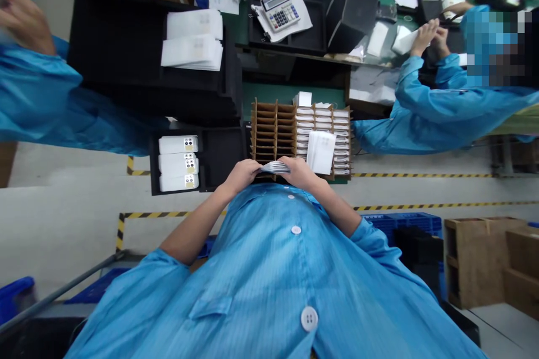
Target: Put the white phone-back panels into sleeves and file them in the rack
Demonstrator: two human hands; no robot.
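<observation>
Holding a thin stack of white cards [274,167] between both hands: left hand [241,175] closed on its left end, right hand [300,173] closed on its right end. Stack sits just in front of the near edge of the divided cardboard box [269,129]; card count unreadable, edges blur together. Fingertips are hidden under the stack, and both wrists are partly cut off by the blue smock [278,275].

Box: left columns of slots are open, right columns are filled with white items; exact slot count not resolvable. One loose white bundle [320,151] leans on the filled side near the box's right near corner.

Black tray [179,162] left of the box holds 3 white phone-shaped units, camera ends to the right. Larger black tray stack [126,50] behind it carries 2 piles of white sheets [193,39] at its right edge.

1 calculator [281,9] on the far worktop, on paper.

Co-worker's hands [427,33] at the far right grip a white piece; face blurred, body cut by the frame. Another person's sleeve [37,95] at the left edge, hand smeared by motion.
</observation>
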